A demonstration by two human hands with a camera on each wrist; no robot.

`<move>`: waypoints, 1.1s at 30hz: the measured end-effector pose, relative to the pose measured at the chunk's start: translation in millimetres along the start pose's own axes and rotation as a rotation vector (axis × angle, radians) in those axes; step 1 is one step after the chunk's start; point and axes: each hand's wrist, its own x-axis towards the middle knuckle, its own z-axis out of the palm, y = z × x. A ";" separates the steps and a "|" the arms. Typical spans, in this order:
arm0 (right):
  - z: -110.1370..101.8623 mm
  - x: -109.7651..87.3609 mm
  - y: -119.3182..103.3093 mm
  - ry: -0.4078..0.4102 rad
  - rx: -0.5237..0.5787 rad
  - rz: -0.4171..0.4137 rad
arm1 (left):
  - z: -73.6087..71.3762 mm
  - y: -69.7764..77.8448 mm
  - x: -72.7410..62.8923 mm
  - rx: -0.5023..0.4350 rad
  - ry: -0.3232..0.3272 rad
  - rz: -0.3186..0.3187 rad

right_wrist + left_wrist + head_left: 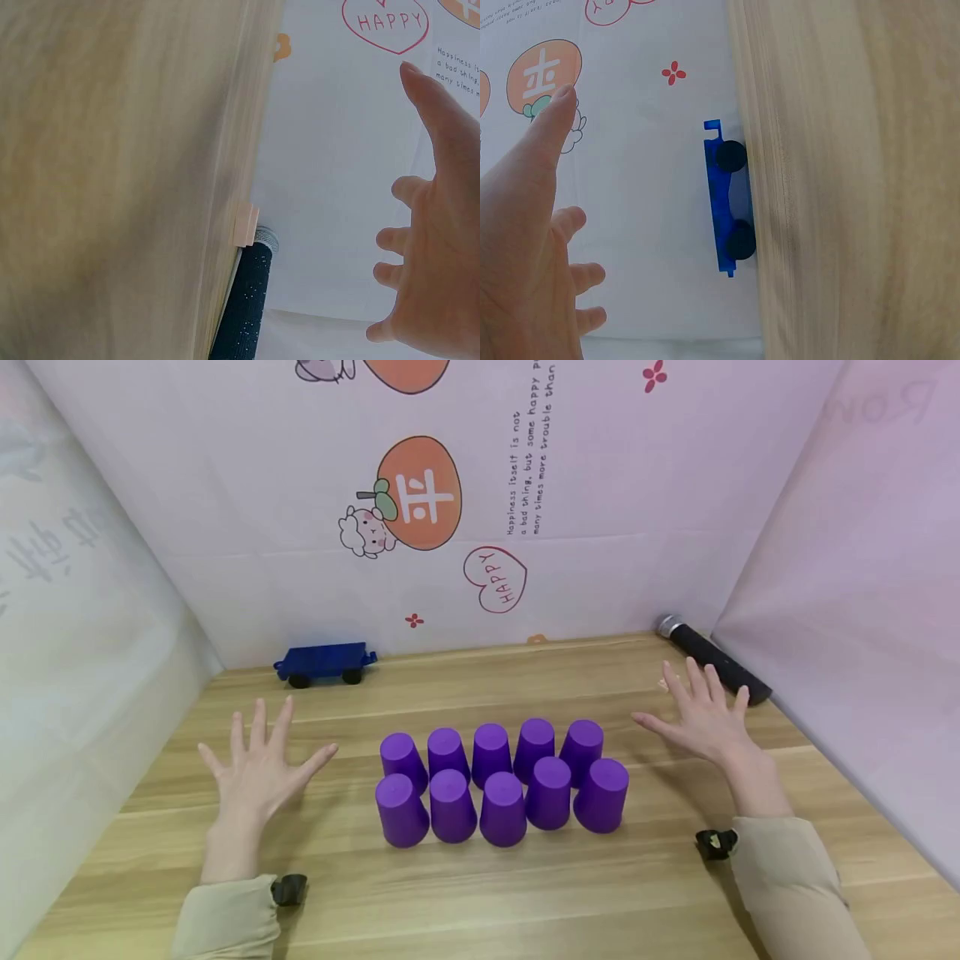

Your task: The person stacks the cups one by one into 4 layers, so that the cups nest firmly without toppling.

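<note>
Several purple cups (503, 810) stand upside down on the wooden table in two rows, one behind the other. To their left, my left hand (251, 777) is spread with its fingers apart, holding nothing. On the other side my right hand (705, 718) is spread too, its thumb toward the cups but apart from them. The left wrist view shows the left hand (525, 247) with a blue toy wagon (721, 199) beyond it. A black microphone (246, 307) lies past the right hand (439, 247) in the right wrist view, which shows no cups.
At the back left sits the blue wagon (326, 662) on black wheels; at the back right lies the microphone (716, 660), partly behind my fingers. A small pale pink piece (246, 225) is near the microphone's head. White printed cloth (600, 527) walls the table's back and sides.
</note>
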 end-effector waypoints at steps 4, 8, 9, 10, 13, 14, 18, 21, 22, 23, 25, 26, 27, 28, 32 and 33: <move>-1.9 1.5 -0.3 0.052 0.020 -0.012 | -0.1 1.9 0.8 -0.024 0.034 0.008; -1.1 2.0 0.3 0.155 0.059 -0.047 | -0.9 3.0 1.3 -0.062 0.071 0.023; -1.0 2.3 0.4 0.178 0.067 -0.057 | -1.0 3.4 1.4 -0.074 0.083 0.024; -1.0 2.6 0.4 0.197 0.073 -0.068 | -1.1 4.0 1.2 -0.086 0.097 0.026; -2.2 3.4 -0.8 0.232 0.097 -0.095 | -1.4 7.0 1.3 -0.151 0.152 0.033; -2.8 4.0 -1.4 0.248 0.102 -0.108 | -1.4 8.6 1.5 -0.181 0.173 0.037; -3.7 6.7 -4.5 0.294 0.149 -0.184 | -0.5 15.8 3.0 -0.310 0.237 0.059; -4.2 6.8 -7.7 0.262 0.229 -0.236 | 2.3 21.1 5.0 -0.403 0.251 0.075; -4.4 6.3 -9.0 0.235 0.261 -0.246 | 3.8 22.7 5.7 -0.439 0.255 0.079; -5.0 5.4 -10.5 0.206 0.294 -0.252 | 5.3 24.6 6.4 -0.477 0.261 0.084; -6.4 4.0 -13.5 0.141 0.354 -0.263 | 7.9 29.0 7.8 -0.559 0.270 0.095; -7.2 3.5 -14.9 0.110 0.379 -0.270 | 9.1 31.5 8.5 -0.594 0.273 0.100; -8.0 3.1 -16.6 0.083 0.398 -0.276 | 10.4 34.0 8.8 -0.627 0.274 0.104; -8.8 2.7 -18.1 0.058 0.415 -0.284 | 11.4 36.8 8.6 -0.649 0.268 0.105; -9.1 1.8 -24.3 -0.043 0.474 -0.328 | 14.9 43.9 7.4 -0.718 0.194 0.091; -7.8 1.7 -25.4 -0.066 0.484 -0.341 | 15.8 44.7 6.6 -0.735 0.167 0.084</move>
